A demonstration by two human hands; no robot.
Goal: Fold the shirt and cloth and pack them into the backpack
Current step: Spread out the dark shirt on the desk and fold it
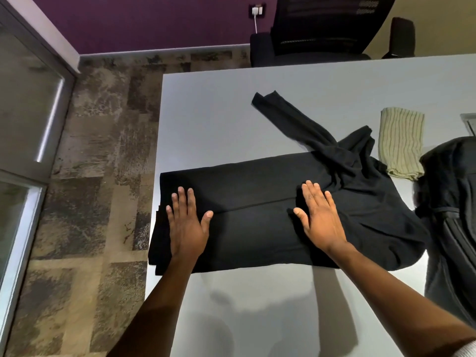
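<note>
Left hand (pixel 186 225) and right hand (pixel 320 220), fingers flat and spread, press the half-folded black cotton shirt (pixel 257 228); its loose sleeve (pixel 291 119) likely needs tucking in next.

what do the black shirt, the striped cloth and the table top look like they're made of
Black shirt: soft matte knit, probably cotton jersey; it drapes and creases limply.
Striped cloth: pale green ribbed weave, perhaps cotton towelling; raised stripes show.
Table: smooth grey laminate or painted board, judging by its even, faintly glossy surface.
</note>
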